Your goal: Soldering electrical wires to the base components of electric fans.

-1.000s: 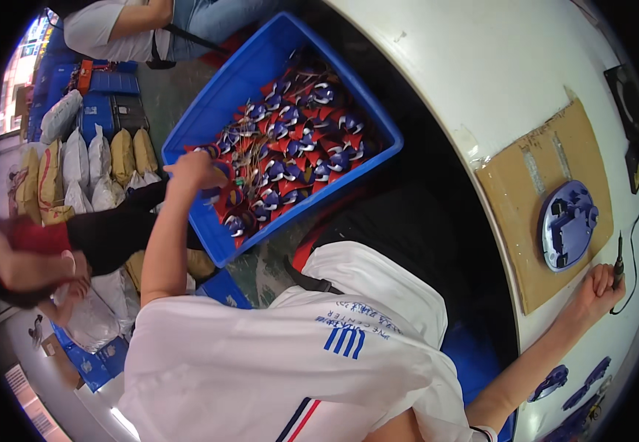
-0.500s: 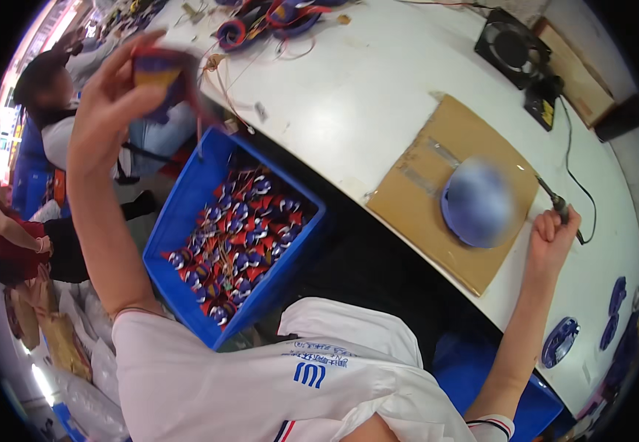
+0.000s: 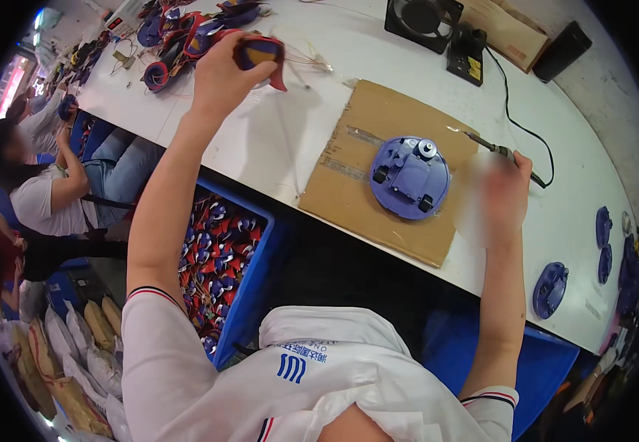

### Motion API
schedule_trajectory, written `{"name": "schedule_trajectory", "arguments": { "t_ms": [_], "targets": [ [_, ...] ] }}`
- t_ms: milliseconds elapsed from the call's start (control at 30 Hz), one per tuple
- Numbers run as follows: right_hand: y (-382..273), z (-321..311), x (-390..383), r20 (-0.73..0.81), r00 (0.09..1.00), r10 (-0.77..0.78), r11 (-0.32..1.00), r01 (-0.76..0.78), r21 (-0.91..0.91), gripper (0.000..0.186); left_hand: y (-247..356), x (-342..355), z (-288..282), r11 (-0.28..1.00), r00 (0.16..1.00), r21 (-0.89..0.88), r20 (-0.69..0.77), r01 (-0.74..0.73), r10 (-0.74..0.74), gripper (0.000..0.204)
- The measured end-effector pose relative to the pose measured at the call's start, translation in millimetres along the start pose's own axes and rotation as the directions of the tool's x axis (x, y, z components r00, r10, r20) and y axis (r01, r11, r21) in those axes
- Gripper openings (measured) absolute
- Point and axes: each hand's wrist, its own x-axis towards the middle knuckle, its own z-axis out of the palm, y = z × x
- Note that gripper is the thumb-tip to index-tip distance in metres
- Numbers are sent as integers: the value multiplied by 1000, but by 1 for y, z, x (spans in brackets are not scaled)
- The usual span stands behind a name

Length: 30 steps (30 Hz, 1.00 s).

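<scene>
My left hand (image 3: 223, 77) is raised over the table and grips a curved red, blue and yellow plastic shell (image 3: 260, 55); thin wires show beside it. A soldering iron (image 3: 490, 144) is in my right hand (image 3: 507, 195), its tip pointing left over the cardboard's far right edge. Part of that hand is blurred. Between my hands, a round blue-purple toy base (image 3: 408, 184) with small black wheels and a silvery round piece rests on the brown cardboard sheet (image 3: 334, 188).
Left of me, a blue bin (image 3: 255, 269) holds many red and blue shells. More shells (image 3: 187, 46) are heaped at the far left. A fan (image 3: 426, 23) and iron stand (image 3: 467, 59) are at the back. Blue bases (image 3: 551, 289) lie right. People (image 3: 54, 188) sit at left.
My left hand has carried the shell rightward from above the bin's far end to over the table. My right hand, still with the soldering iron, has shifted left and farther from me; the view has turned.
</scene>
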Motion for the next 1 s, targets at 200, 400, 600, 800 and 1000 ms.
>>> {"name": "schedule_trajectory", "arguments": {
  "t_ms": [200,400,600,800,1000],
  "targets": [
    [-2,-2,-4,27,999,25,999,-25,-27,17,-17,-25,16,841,896,352,-16,-410,444,36],
    [-1,2,-11,113,993,12,996,-2,-89,17,-10,-96,16,792,737,26,386,-610,554,30],
    [5,5,-18,190,981,37,990,-10,-143,20,-22,-107,13,868,800,-62,361,-492,479,24],
    [-3,6,-15,208,977,35,989,-4,-147,21,-26,-81,10,727,706,42,280,-686,650,22],
    [-9,14,-20,248,968,21,979,30,-202,22,-38,-65,14,653,602,25,414,-757,682,16]
  ]
}}
